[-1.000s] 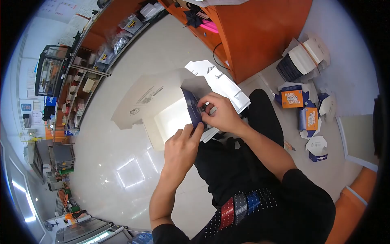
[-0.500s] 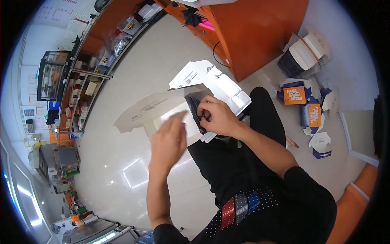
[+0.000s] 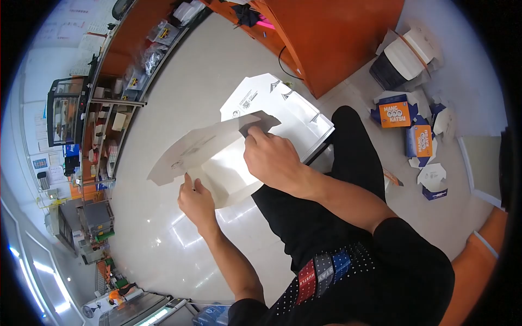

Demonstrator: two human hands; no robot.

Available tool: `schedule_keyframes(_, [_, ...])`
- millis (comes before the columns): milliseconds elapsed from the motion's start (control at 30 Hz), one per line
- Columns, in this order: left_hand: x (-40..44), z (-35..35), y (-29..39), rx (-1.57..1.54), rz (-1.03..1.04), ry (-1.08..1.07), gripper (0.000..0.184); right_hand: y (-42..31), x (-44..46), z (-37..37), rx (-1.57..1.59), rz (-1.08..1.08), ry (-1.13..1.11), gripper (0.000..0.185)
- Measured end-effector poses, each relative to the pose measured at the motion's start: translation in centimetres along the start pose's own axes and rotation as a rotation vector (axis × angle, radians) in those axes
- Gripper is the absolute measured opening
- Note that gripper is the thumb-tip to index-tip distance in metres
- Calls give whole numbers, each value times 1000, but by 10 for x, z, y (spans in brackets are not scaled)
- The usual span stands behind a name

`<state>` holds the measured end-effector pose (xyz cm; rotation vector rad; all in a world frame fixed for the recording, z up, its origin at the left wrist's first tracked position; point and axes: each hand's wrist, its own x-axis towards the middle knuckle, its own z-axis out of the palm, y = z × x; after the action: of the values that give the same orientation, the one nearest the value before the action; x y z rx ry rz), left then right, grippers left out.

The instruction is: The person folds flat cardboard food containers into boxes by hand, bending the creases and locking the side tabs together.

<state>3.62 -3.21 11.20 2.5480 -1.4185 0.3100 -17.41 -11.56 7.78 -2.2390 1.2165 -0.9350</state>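
An open carton [image 3: 223, 176] with a white inside and a raised printed flap lies over my lap. My left hand [image 3: 197, 200] is at its far-left corner, thumb and forefinger apart, beside the edge. The fingers of my right hand [image 3: 272, 160] are bent over the carton's near-right side, close to a dark folded flap [image 3: 258, 123]; the fingertips are partly hidden. Behind it, flat white cartons [image 3: 277, 103] with cut slots are stacked against my knee.
Orange and blue boxes [image 3: 394, 114] lie on the floor at the right, near a banded bundle of cartons [image 3: 405, 62]. An orange-brown cabinet [image 3: 342, 43] stands ahead. Shelves [image 3: 117, 103] with packed bags run along the left, and a small open box [image 3: 433, 187] sits at the right.
My left hand has moved left, from the dark side panel to the carton's left corner. My right hand has turned over the right side, and the dark panel is now mostly covered.
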Motion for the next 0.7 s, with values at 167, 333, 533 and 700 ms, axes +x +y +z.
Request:
schedule_keyframes(167, [10, -11, 5, 77, 89, -59, 36, 0, 8, 7, 26, 18, 19, 9])
schedule_keyframes(333, [14, 1, -17, 120, 163, -68, 36, 5, 0, 11, 115, 62, 46, 15])
schedule_keyframes(533, [7, -4, -18, 43, 108, -105, 38, 118, -52, -59, 360, 224, 382, 17])
schedule_keyframes(700, [7, 10, -58, -179, 0, -127, 50, 398, -181, -5, 553, 1379, 517, 19])
